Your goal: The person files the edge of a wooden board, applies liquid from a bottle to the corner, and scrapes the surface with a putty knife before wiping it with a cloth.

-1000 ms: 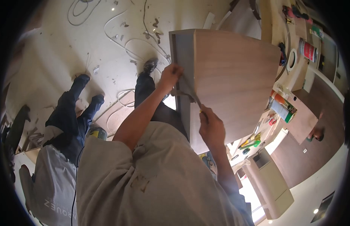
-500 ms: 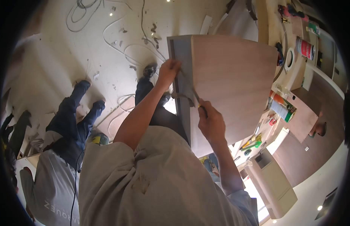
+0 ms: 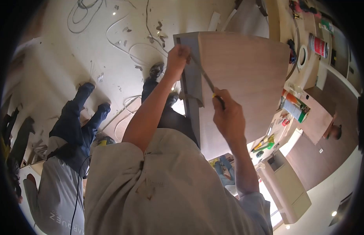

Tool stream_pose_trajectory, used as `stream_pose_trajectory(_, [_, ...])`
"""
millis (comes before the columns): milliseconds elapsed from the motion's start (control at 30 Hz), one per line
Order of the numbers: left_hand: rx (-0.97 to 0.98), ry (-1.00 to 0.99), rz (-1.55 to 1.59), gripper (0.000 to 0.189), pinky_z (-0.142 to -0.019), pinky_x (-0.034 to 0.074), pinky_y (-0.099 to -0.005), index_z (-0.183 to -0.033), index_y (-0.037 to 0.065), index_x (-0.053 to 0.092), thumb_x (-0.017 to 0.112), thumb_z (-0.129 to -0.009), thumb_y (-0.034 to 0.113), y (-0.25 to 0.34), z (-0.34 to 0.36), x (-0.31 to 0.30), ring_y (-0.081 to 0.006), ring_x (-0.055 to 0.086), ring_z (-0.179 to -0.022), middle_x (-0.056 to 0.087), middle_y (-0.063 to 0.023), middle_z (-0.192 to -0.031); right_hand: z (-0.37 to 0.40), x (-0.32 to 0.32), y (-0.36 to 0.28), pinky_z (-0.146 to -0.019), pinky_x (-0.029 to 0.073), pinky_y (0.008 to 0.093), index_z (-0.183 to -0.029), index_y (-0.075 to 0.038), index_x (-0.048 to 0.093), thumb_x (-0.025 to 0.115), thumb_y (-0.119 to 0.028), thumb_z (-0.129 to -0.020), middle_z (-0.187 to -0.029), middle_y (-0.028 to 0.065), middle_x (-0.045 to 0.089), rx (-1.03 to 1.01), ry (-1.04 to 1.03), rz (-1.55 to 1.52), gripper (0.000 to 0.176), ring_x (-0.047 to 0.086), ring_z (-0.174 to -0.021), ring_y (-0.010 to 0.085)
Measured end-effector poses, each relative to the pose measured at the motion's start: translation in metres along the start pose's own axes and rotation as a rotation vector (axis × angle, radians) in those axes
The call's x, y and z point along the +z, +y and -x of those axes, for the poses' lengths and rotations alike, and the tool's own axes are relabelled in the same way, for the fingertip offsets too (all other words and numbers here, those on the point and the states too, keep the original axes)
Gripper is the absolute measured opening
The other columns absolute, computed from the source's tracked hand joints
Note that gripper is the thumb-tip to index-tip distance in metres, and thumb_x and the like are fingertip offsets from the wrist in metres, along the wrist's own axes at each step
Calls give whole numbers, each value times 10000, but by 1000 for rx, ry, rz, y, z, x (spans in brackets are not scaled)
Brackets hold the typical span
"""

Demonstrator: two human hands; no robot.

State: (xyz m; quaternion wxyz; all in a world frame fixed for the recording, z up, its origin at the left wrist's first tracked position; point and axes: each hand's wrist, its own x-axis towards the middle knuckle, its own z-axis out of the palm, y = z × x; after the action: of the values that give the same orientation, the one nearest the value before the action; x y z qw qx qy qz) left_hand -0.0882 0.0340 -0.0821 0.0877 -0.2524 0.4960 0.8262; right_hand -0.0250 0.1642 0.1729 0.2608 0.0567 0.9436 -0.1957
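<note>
My right hand (image 3: 230,117) is wrapped round the black-and-yellow handle of a long flat metal file (image 3: 207,79). The file's blade slants up and left across the edge of a wood-faced cabinet box (image 3: 244,86). At its far end my left hand (image 3: 178,60) is closed, fingers pinched round the tip, which they hide. Both hands are over the box's narrow grey side (image 3: 191,78), close to where it meets the wood-grain face. Lower on that side hangs a curled strip (image 3: 195,101).
Beside me on the left, a co-worker in a grey shirt (image 3: 64,192) stands near a power cable. Loose cables (image 3: 141,53) and scraps lie across the floor. To the right, a bench holds a red-and-white can (image 3: 318,46) and green tools (image 3: 264,145). Another person (image 3: 335,132) is at far right.
Both hands and the file have moved: my left hand up along the edge, my right hand rightward onto the wood face. More of the blade now shows.
</note>
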Motion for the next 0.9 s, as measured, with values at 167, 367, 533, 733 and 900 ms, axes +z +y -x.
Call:
stream_pose_trajectory(167, [-129,16,-224,279,-602,462,-320,-1010,-2,677,682,-1040,276,-47,-1,-33,-128,598,-662,682,-60,-795,-7,20,12,-745,557,566,-1263,-149,621,625,-174,-1021,-1015,193,757,35,-75,18,243,722,-928,453])
stream_pose_trajectory(367, [-184,54,-92,266,-615,477,-286,-1054,-40,667,707,-1048,224,-42,20,-14,-125,617,-655,672,-60,-790,6,16,25,-715,561,555,-1272,-158,620,649,-168,-1013,-969,178,753,-25,-11,16,261,724,-862,443])
stream_pose_trajectory(533, [-341,-66,-91,265,-654,513,-289,-1041,-12,673,723,-1043,248,-75,51,-36,-123,629,-686,676,-49,-811,20,20,38,-700,564,562,-1295,-162,605,646,-163,-1018,-948,169,737,-13,-146,120,281,721,-853,435])
stream_pose_trajectory(733, [-498,-203,60,206,-708,478,-275,-1013,20,686,755,-1014,215,-52,92,-13,-105,612,-762,683,-26,-912,73,-37,28,-683,579,545,-1338,-149,596,623,-163,-1035,-985,153,704,1,-198,153,304,720,-832,427])
stream_pose_trajectory(900, [-640,-280,166,232,-718,539,-274,-1057,27,697,769,-1018,244,-55,119,-18,-118,674,-781,694,-26,-940,108,-30,39,-768,582,482,-1349,-116,618,650,-109,-1022,-1090,168,737,140,-262,170,328,734,-946,403])
